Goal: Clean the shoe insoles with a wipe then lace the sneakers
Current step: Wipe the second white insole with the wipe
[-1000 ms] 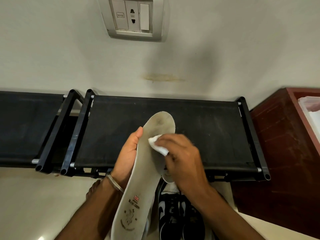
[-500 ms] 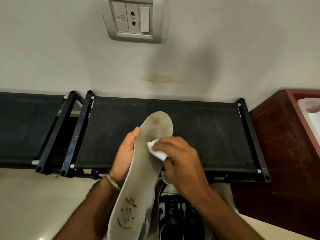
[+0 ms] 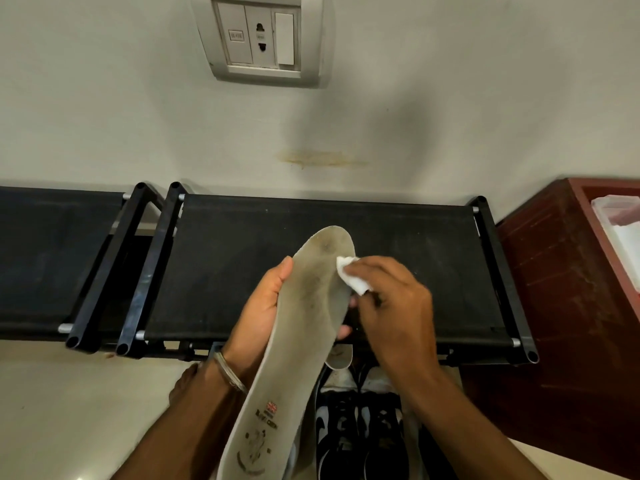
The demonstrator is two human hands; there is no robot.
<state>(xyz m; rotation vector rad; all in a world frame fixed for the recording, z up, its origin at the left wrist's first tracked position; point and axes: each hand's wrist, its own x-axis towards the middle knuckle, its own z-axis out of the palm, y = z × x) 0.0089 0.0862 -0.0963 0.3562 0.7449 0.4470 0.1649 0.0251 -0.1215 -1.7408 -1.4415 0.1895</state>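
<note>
A long grey-white insole (image 3: 298, 344) with dark smudges near its toe end stands tilted in front of me, toe up. My left hand (image 3: 258, 313) grips it round the middle, thumb on the left edge. My right hand (image 3: 391, 306) pinches a small white wipe (image 3: 351, 273) against the insole's right edge near the toe. A second insole (image 3: 341, 356) peeks out below, partly hidden. Black and white sneakers (image 3: 360, 427) sit on the floor under my arms.
A black fabric shoe rack (image 3: 398, 258) stands against the wall, with a second one (image 3: 45, 258) to its left. A red-brown wooden box (image 3: 568, 306) with a white plastic bag is at the right. A wall socket (image 3: 261, 39) is above.
My right hand has slid the wipe up and to the right, from the insole's middle to its right edge near the toe. The left hand keeps its grip.
</note>
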